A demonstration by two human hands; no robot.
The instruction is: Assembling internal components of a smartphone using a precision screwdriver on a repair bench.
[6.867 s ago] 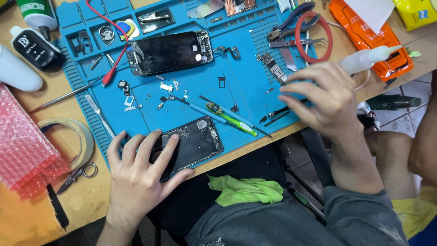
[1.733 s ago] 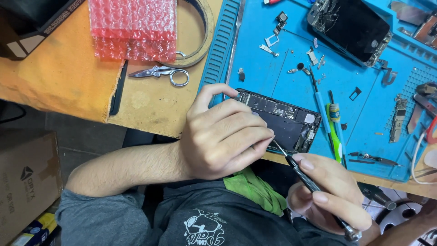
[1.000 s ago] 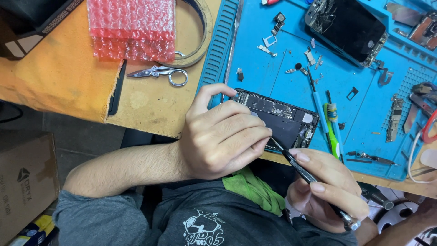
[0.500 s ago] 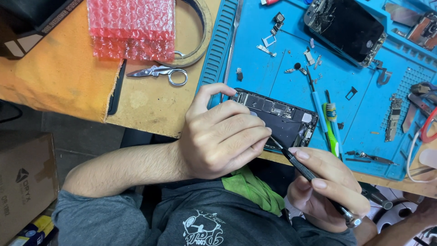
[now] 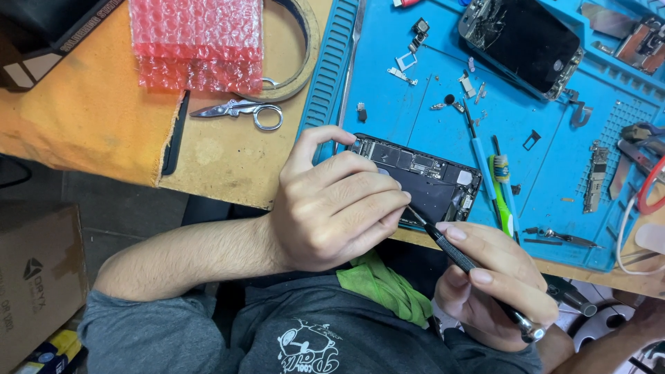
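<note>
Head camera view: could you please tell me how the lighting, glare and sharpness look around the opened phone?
In the head view, light is even and soft; the opened black phone body and the left hand are sharp, with only faint shadow beneath the fingers; slight glare shows on the cracked black phone screen; the right hand holding the thin black screwdriver is crisp, without motion blur.

Around the blue repair mat [image 5: 415, 90]: pink bubble wrap [image 5: 197, 41] and small scissors [image 5: 239, 111] seen just left of it, cracked-screen phone [image 5: 523, 41] laid on its upper right, green cloth [image 5: 384, 284] seen below it.
</note>
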